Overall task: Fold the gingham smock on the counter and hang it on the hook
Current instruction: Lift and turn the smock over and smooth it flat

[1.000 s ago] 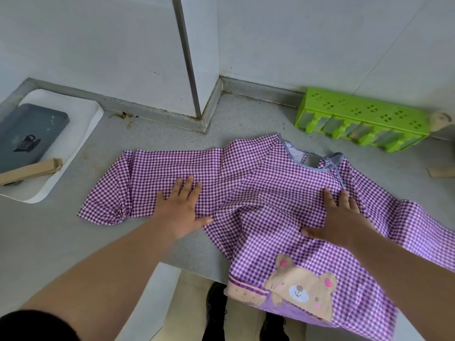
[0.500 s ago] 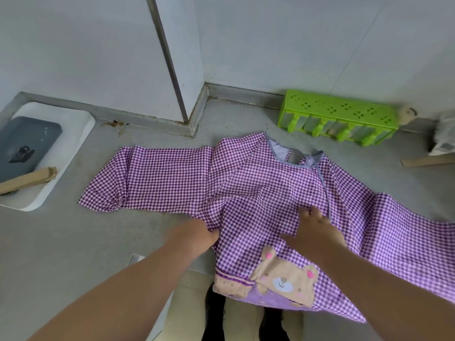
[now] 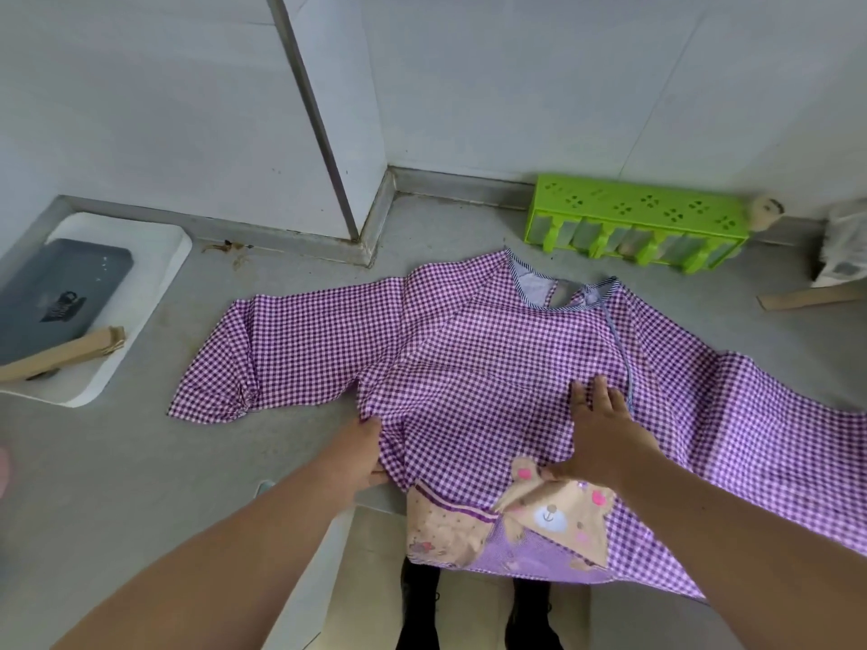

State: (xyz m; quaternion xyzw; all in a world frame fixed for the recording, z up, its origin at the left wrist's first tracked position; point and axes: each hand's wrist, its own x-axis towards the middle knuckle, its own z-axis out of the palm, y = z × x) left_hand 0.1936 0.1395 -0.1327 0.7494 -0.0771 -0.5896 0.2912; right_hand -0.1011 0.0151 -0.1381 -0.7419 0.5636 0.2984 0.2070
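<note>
We have the smock (image 3: 492, 368) spread front-up on the grey worktop (image 3: 117, 462), collar toward the back wall and hem hanging a little over the near edge, above our shoes. Its body runs from the near edge to the wall; the two sleeves stretch out sideways, so the widest line of the cloth lies left to right along the worktop.

Our left hand (image 3: 363, 455) is at the cloth's left side seam, just under the sleeve. Its fingers look tucked into or under the edge there, but they are hidden, so we cannot tell how firm that grip is. We judge it sits there to take up the side for a first fold inward.

Our right hand (image 3: 603, 436) lies flat on the chest with fingers straight, thumb by the bear pocket (image 3: 558, 513), whose ear is lifted. It holds nothing; it seems to pin the cloth so the fold does not drag it.

No hook is in view. A green rack (image 3: 638, 213) stands against the wall behind.
</note>
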